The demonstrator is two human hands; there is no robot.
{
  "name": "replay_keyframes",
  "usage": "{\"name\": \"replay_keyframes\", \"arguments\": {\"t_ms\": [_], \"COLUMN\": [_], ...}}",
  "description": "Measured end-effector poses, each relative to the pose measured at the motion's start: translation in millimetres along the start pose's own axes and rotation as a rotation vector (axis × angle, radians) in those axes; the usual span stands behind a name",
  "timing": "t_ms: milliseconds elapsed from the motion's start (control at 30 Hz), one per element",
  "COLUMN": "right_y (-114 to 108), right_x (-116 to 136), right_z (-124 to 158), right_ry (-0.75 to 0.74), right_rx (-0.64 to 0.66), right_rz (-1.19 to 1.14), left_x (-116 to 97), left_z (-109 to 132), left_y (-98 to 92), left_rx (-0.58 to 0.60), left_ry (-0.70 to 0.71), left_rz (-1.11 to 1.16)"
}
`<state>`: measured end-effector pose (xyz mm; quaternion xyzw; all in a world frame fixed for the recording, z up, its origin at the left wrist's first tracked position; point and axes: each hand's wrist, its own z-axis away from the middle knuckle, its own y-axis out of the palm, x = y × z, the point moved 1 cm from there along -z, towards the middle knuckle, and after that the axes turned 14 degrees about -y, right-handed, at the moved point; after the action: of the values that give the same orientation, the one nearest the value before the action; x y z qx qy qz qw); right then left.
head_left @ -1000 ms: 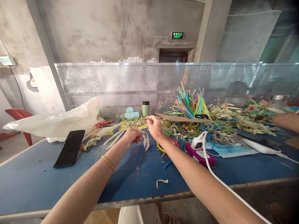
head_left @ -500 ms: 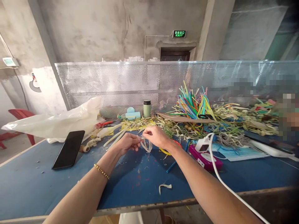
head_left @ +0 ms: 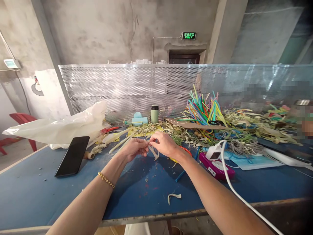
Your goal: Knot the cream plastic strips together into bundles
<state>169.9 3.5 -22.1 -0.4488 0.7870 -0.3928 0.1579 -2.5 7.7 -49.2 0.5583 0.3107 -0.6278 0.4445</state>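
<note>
Over the middle of the blue table (head_left: 137,202), my left hand (head_left: 137,147) pinches a pale, whitish strip (head_left: 155,153) that loops down below the fingers. My right hand (head_left: 163,143) meets it fingertip to fingertip, thumb and forefinger closed on the same strip. Whether the strip is rubber tubing or a flat band is too small to tell. A gold bead bracelet (head_left: 106,180) circles the left wrist. Just behind the hands lies a heap of pale and greenish strip scraps (head_left: 144,129). One short whitish scrap (head_left: 174,196) rests near the table's front edge.
A black phone (head_left: 72,156) and a plastic bag (head_left: 61,125) lie left. Behind stand a green bottle (head_left: 154,114) and a bundle of coloured tubes (head_left: 204,109). At right are a magenta box (head_left: 216,166), a white charger (head_left: 214,152) with cable, and a blurred person.
The pale loop has narrowed and hangs lower from the fingertips as the two hands have drawn closer together. The view has shifted slightly; the things on the table have stayed put.
</note>
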Motion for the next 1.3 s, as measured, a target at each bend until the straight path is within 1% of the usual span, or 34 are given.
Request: {"name": "replay_keyframes", "arguments": {"t_ms": [167,333,467,567,667,767,867,967,1100,1300], "right_y": [0.8,2.2,3.4,1.9,-1.6,-4.5,-4.1,-1.3,0.8,0.7], "right_x": [3.1,4.5,2.6,4.7,8.7,9.7,6.2,0.2,-5.6,-5.3], "right_z": [1.9,1.9,1.1,0.3,-0.5,-0.9,-0.7,0.2,1.3,2.6], "right_ry": [0.012,-0.003,0.109,0.195,0.264,0.309,0.286,0.24,0.212,0.146], "right_rx": [0.037,0.011,-0.007,0.014,0.041,0.017,-0.01,-0.002,0.022,0.033], "right_rz": [-0.014,0.017,-0.055,-0.111,-0.126,-0.125,-0.149,-0.16,-0.117,-0.037], "left_x": [-0.7,-3.2,-4.0,-3.1,-2.1,-2.2,-3.3,-4.3,-5.7,-6.8], "left_z": [2.2,6.3,6.9,5.4,3.7,3.4,4.4,5.3,5.9,6.9], "left_y": [0.3,1.6,1.8,1.0,-0.2,-1.0,-1.0,-0.5,0.3,0.3], "left_rx": [0.016,0.041,0.032,0.021,0.011,0.004,0.0,0.005,0.003,0.006], "left_ry": [-0.003,0.0,-0.001,0.006,0.016,0.022,0.016,-0.007,-0.033,-0.041], "left_rz": [-0.052,-0.055,-0.059,-0.062,-0.066,-0.058,-0.047,-0.011,0.042,0.044]}}
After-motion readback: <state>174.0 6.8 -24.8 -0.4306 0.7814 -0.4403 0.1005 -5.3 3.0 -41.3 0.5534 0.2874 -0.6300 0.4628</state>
